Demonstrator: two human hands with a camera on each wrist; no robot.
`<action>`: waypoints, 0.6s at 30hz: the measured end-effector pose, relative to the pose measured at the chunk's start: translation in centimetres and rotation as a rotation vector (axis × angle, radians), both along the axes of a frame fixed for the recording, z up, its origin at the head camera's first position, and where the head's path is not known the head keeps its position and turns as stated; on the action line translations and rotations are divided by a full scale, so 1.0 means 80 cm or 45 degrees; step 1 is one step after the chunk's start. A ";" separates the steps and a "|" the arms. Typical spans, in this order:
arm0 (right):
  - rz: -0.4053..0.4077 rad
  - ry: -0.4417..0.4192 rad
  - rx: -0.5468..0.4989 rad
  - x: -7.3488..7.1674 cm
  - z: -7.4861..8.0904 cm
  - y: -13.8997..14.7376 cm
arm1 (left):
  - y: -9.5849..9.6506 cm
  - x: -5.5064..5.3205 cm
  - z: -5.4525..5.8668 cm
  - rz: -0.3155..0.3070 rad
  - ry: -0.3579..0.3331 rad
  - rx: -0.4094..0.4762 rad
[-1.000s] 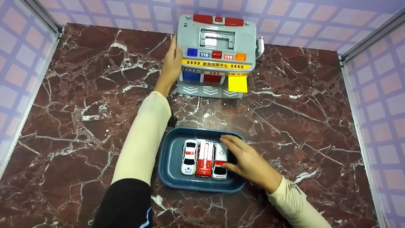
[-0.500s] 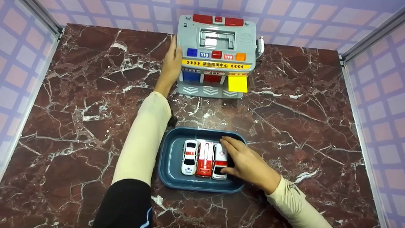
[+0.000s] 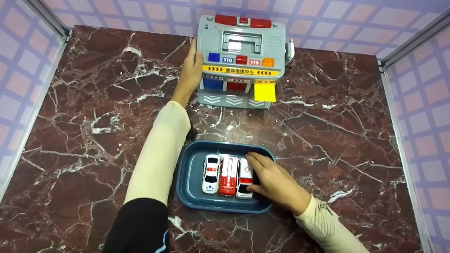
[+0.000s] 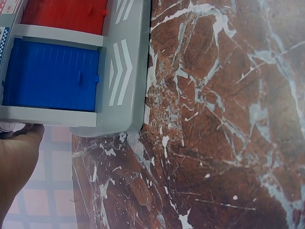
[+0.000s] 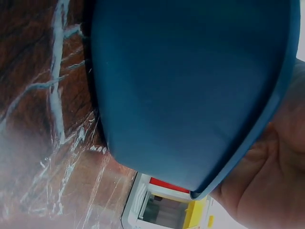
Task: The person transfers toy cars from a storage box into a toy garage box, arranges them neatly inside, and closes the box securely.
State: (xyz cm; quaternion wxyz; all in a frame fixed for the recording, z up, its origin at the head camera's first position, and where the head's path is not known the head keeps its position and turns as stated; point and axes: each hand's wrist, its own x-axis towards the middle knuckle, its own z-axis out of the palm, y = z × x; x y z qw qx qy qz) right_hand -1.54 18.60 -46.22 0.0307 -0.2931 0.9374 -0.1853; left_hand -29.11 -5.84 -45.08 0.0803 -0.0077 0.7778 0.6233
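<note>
"Where do you have the left grip (image 3: 191, 68)?"

"I have it at the left side of the grey toy station (image 3: 242, 71); its fingers run fairly straight along that side, touching it, relaxed rather than clenched; my left wrist view shows the blue door (image 4: 52, 74) and part of the red door (image 4: 66, 16), with white chevrons (image 4: 121, 71) on the ledge in front of them."

"And the right grip (image 3: 276, 179)?"

"I see it reaching over the right-hand end of the dark blue tray (image 3: 192, 179); the thumb lies at the windscreen end of the ambulance (image 3: 245, 172), the fingertips by its other end; I cannot tell whether they are closed on it, since the tray wall fills most of my right wrist view."

"What shares the tray with it?"

"Three vehicles stand side by side in there; the police car (image 3: 211, 175) is on the left, the red-and-white fire engine (image 3: 228, 179) in the middle, the ambulance on the right, windscreens towards the wearer."

"And the station?"

"It stands beyond the tray, apart from it, on the marbled tabletop (image 3: 334, 151); its yellow flap (image 3: 264, 92) juts out at the right front; the patterned wall (image 3: 309, 21) is just behind."
</note>
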 end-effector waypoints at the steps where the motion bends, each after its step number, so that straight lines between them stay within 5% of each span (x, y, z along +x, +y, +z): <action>1: -0.003 0.000 -0.003 0.000 0.000 0.000 | 0.000 0.000 0.000 0.001 0.002 0.003; 18: -0.033 0.037 -0.038 0.004 0.000 -0.005 | 0.001 -0.003 -0.001 -0.007 0.035 -0.020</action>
